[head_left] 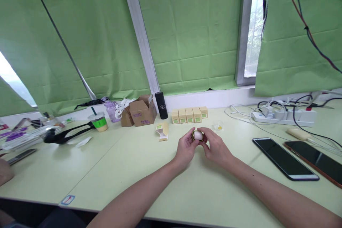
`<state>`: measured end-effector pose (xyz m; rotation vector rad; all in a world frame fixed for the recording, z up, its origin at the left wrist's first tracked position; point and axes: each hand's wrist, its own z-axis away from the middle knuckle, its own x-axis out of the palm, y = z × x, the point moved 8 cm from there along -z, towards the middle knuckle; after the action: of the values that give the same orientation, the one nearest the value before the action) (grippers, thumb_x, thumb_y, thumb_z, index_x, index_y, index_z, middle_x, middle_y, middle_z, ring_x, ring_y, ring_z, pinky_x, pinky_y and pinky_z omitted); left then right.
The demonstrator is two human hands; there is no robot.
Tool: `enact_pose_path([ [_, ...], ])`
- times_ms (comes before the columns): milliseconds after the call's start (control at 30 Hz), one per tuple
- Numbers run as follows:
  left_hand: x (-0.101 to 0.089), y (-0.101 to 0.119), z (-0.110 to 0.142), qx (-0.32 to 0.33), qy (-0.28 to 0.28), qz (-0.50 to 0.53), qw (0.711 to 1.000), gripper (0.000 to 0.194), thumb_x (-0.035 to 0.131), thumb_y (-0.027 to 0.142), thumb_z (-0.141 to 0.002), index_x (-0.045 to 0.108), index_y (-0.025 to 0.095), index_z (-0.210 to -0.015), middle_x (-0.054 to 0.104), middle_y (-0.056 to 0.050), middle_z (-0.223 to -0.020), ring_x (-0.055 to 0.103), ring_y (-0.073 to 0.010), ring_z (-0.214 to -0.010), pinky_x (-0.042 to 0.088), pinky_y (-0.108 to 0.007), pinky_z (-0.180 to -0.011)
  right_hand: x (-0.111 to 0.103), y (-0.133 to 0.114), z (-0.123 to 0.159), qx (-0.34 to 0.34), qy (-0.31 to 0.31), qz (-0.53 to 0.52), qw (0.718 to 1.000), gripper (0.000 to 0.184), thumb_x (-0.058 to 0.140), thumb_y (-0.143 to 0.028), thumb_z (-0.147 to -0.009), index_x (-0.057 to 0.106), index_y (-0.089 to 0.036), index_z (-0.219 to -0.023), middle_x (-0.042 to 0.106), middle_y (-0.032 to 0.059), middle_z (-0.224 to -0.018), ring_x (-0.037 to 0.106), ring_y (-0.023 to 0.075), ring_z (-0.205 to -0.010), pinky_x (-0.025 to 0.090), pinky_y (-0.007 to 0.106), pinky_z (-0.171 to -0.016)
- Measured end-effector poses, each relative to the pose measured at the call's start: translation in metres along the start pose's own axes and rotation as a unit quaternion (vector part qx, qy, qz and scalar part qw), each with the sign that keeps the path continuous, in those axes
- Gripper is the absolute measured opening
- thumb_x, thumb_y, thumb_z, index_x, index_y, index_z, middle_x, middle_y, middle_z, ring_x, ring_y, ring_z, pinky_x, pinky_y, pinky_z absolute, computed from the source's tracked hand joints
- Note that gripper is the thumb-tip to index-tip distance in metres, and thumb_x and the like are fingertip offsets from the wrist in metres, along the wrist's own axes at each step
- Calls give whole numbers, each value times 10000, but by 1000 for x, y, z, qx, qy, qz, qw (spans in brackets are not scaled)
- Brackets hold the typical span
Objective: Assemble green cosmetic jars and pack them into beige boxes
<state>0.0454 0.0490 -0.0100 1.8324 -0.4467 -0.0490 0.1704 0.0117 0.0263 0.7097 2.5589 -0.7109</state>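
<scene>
Head view: both hands on small white object

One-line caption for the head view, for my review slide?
Both hands, left hand and right hand, hold a small white gold-rimmed object over the pale table.

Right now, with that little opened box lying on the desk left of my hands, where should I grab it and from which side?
Judging by its pose, take the opened box across its closed upper body, coming from above, roughly. It lies on its side with loose flaps at its lower end, which would likely bend. Your left hand is nearest.
</scene>
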Motion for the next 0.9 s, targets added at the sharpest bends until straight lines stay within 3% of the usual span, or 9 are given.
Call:
enact_pose_path([
  [233,4,12,3,17,-32,-9,999,779,848,336,-818,495,170,-1491,670,-167,-1356,651,-300,-1269,515,-453,-1107,-1,8,0,46,9,-20,999,376,544,-140,-919,528,-240,-1281,708,76,-1031,693,214,-771,626,400,-713],
  [333,2,17,5,21,-31,-28,999,750,814,393,-844,483,180,-1483,647,-183,-1373,690,-292,-1174,605,-388,-918,-1,13,-1,85,6,-49,995,328,583,-198,-927,544,-239,-1250,717,71,-1029,701,213,-782,628,388,-697],
  [433,-8,21,4,30,13,-77,997,651,750,474,-883,524,192,-1424,641,-194,-1381,728,-228,-953,592,-298,-693,-3,19,-2,123,14,-102,987,297,615,-251,-925,553,-246,-1215,720,78,-1094,709,202,-785,628,367,-668],
  [567,-21,25,0,50,73,-130,988,489,664,547,-928,609,185,-1253,735,-149,-1200,695,-155,-736,508,-247,-581,-4,29,-3,175,32,-166,970,322,668,-344,-908,560,-242,-1193,733,82,-1093,701,191,-767,614,350,-648],
  [633,-27,26,-3,60,101,-152,981,446,605,590,-949,658,166,-1075,761,-121,-1053,673,-145,-681,470,-240,-553,-3,34,-3,199,38,-204,958,357,691,-411,-898,569,-232,-1182,740,89,-1076,682,182,-752,598,335,-630],
  [767,-36,26,-7,66,129,-198,969,567,479,626,-994,617,161,-699,722,-86,-757,639,-157,-642,461,-273,-604,0,41,-3,248,49,-286,924,491,731,-567,-844,601,-200,-1143,733,84,-942,632,173,-688,545,301,-543],
  [900,-37,29,-7,81,128,-252,956,450,413,451,-1050,633,183,-763,720,-65,-802,659,-184,-756,480,-304,-693,3,44,-1,309,47,-343,886,606,754,-681,-775,628,-182,-1094,694,30,-734,585,159,-580,504,304,-516],
])
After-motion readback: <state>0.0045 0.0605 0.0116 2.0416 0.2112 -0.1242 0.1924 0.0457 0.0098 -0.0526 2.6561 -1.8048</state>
